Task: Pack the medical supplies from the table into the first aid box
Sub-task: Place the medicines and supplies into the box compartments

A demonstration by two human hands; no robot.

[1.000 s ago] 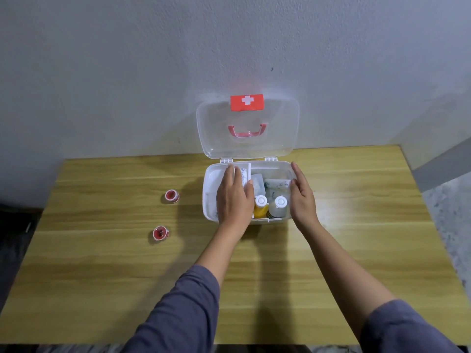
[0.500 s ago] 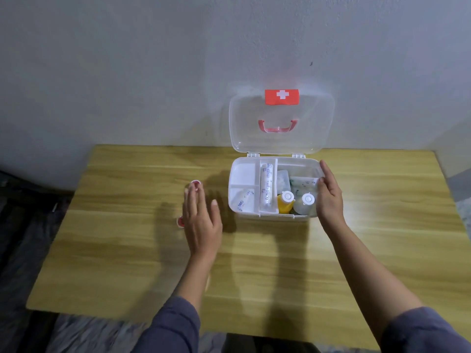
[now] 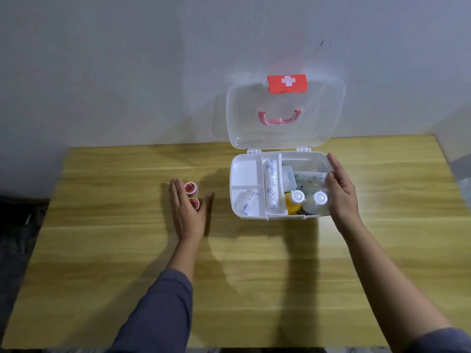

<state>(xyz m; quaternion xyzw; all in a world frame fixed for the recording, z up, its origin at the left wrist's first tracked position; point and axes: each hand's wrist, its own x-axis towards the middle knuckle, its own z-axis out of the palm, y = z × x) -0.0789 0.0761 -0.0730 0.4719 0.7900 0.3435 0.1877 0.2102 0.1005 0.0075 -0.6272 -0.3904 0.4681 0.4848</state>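
Note:
The white first aid box (image 3: 254, 217) stands open on the wooden table (image 3: 254, 276), its clear lid (image 3: 285, 110) leaning back against the wall. Inside it lie a rolled bandage (image 3: 271, 187), a small packet (image 3: 248, 203), a yellow bottle (image 3: 293, 203), a clear bottle (image 3: 318, 201) and flat pouches (image 3: 309, 180). Two small red tape rolls (image 3: 191, 188) sit close together left of the box. My left hand (image 3: 187, 212) lies over them with fingers spread, the nearer roll (image 3: 195, 203) between thumb and fingers. My right hand (image 3: 341, 194) grips the box's right wall.
A grey wall rises right behind the table. The table's left edge drops to a dark floor (image 3: 15, 238). Bare wood lies in front of the box and around my forearms.
My left hand left the box and swung left onto the tape rolls. The nearer roll now lies closer to the far one. My right hand stayed on the box.

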